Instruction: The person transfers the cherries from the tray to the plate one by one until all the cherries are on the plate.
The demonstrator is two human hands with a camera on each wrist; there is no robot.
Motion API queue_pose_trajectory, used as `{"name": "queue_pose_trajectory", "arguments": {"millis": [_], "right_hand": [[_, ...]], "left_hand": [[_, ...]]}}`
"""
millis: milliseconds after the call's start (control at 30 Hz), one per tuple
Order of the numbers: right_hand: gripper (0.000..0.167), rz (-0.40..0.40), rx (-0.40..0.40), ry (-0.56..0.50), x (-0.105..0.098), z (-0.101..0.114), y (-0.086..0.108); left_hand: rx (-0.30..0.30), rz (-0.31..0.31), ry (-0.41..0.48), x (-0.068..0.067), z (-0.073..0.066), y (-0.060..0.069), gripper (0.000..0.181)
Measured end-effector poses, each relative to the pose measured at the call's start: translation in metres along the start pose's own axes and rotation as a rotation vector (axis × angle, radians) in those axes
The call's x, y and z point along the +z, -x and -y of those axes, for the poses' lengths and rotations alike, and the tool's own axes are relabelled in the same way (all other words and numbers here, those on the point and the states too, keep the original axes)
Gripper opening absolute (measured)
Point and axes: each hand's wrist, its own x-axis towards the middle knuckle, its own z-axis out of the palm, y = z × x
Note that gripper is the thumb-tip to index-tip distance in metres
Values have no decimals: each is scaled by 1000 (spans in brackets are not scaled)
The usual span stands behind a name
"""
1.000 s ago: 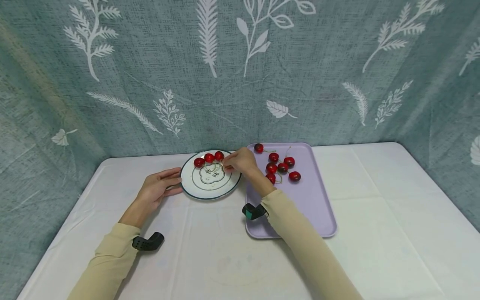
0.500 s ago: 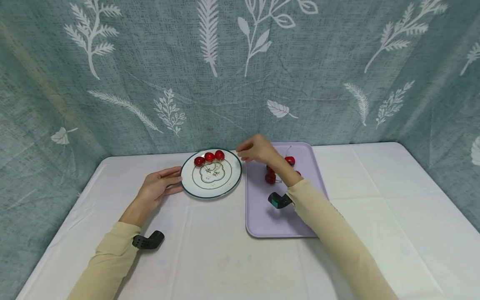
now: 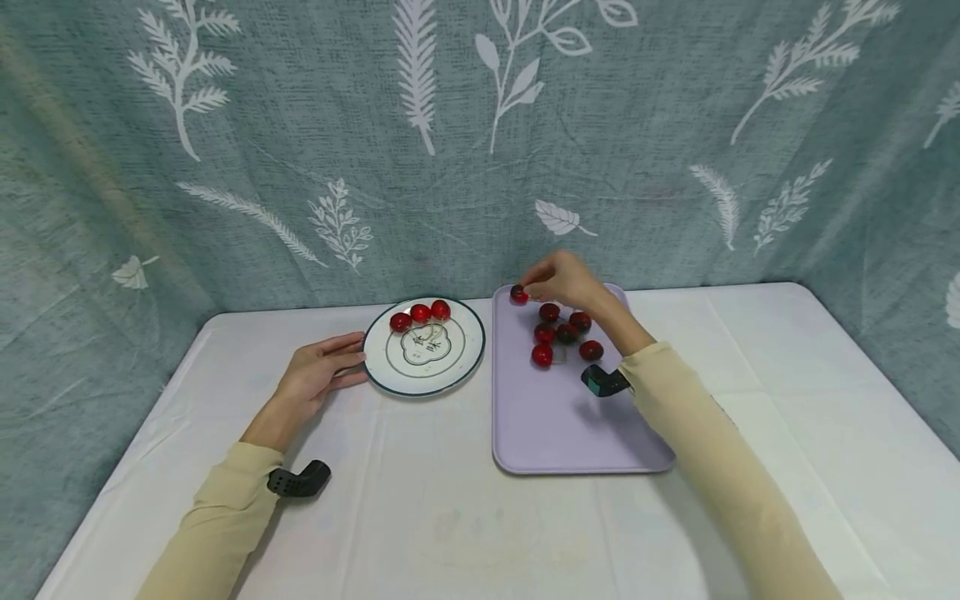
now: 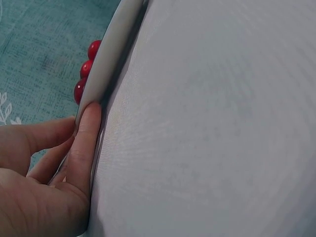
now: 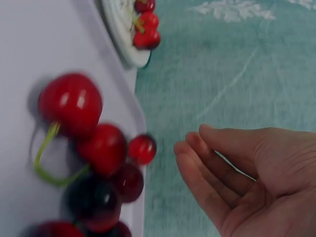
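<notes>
My left hand point(image 3: 318, 375) holds the left rim of the white, blue-edged plate point(image 3: 401, 379); in the left wrist view, fingers of the hand point(image 4: 54, 173) lie on both sides of the plate point(image 4: 111, 54). Three red cherries with stems point(image 3: 420, 313) sit in a row near its back edge. Over the back of the lilac tray, my right hand point(image 3: 570, 282) has its fingertips beside a dark red cherry point(image 3: 518, 294) in the back left corner. In the right wrist view the hand point(image 5: 247, 182) shows slightly bent fingers with nothing visible between them.
Several more cherries point(image 3: 567, 333) lie grouped in the back half of the lilac tray point(image 3: 570, 433), right of the plate. A white cloth point(image 3: 420, 517) covers the table. Behind it hangs a green curtain point(image 3: 450, 225) with white leaf patterns.
My right hand has moved right, from beside the cherries on the plate to the back of the tray. The left hand and the plate have hardly moved.
</notes>
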Motion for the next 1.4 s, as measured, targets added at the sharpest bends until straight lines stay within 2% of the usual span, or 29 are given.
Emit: {"name": "queue_pose_trajectory", "arguments": {"millis": [167, 300, 500, 633, 867, 1000, 1100, 1400], "right_hand": [[25, -41, -38, 143, -15, -20, -1], [26, -72, -7, 193, -31, -38, -3], [26, -79, 41, 220, -44, -61, 0], [25, -60, 27, 225, -45, -73, 4], [22, -39, 57, 198, -42, -75, 6], [20, -1, 19, 194, -44, -75, 6], [19, 57, -6, 203, -49, -76, 8], [17, 222, 56, 270, -61, -71, 23]], "left_hand": [[6, 3, 11, 1, 2, 0, 58], [6, -1, 14, 2, 2, 0, 57], [6, -7, 11, 3, 2, -1, 56], [8, -12, -13, 5, 2, -1, 56], [10, -29, -34, 4, 3, 0, 55], [11, -27, -32, 3, 4, -1, 55], [11, -28, -36, 2, 5, -2, 55], [12, -38, -50, 2, 3, -1, 54]]}}
